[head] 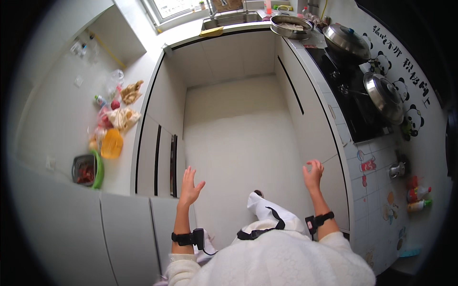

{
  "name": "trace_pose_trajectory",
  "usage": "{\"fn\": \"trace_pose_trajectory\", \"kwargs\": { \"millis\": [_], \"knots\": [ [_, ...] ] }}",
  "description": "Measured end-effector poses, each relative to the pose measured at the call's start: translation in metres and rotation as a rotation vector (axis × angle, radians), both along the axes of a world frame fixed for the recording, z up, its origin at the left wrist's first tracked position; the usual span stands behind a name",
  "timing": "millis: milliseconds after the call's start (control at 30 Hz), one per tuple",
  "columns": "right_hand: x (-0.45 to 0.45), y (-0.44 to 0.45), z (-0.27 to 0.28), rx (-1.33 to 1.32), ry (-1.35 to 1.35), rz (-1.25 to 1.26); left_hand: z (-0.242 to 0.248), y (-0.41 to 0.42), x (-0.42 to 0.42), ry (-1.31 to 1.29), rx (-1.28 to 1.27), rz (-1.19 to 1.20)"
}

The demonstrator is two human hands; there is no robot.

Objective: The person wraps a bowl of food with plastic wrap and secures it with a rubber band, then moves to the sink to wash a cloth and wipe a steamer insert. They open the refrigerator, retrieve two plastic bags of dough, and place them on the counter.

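My left hand [190, 186] is raised over the floor with its fingers spread and nothing in it. Nearest to it is the left row of white cabinets [147, 157], where a drawer or door stands slightly out. My right hand [313, 175] hovers beside the right cabinet front [316, 132], fingers loosely curled and apart, holding nothing. Both forearms wear black straps with small devices. Below and between the hands are the pale floor [239, 143], a shoe tip [259, 193] and white trousers [266, 209].
On the right, a black gas hob [352, 96] carries two lidded pans [347, 41] [383, 98]; a steel steamer [290, 26] stands by the sink [232, 21]. Left counter: an orange basket [112, 143], a green basin [97, 169], bags [123, 118]. Bottles [418, 205] stand at right.
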State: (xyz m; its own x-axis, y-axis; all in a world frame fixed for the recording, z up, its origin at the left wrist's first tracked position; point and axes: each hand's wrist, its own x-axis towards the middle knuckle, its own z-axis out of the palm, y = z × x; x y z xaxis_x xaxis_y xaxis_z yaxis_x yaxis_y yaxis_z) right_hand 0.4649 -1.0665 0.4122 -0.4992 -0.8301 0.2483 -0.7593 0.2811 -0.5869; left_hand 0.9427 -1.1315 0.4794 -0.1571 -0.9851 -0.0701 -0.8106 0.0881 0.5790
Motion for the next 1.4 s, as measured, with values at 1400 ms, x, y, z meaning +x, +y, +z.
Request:
{"fn": "trace_pose_trajectory", "kwargs": {
  "millis": [1400],
  "knots": [
    [-0.461, -1.062, 0.05, 0.493, -0.533, -0.7, 0.054, -1.076, -0.265, 0.246, 0.294, -0.302]
  ]
}}
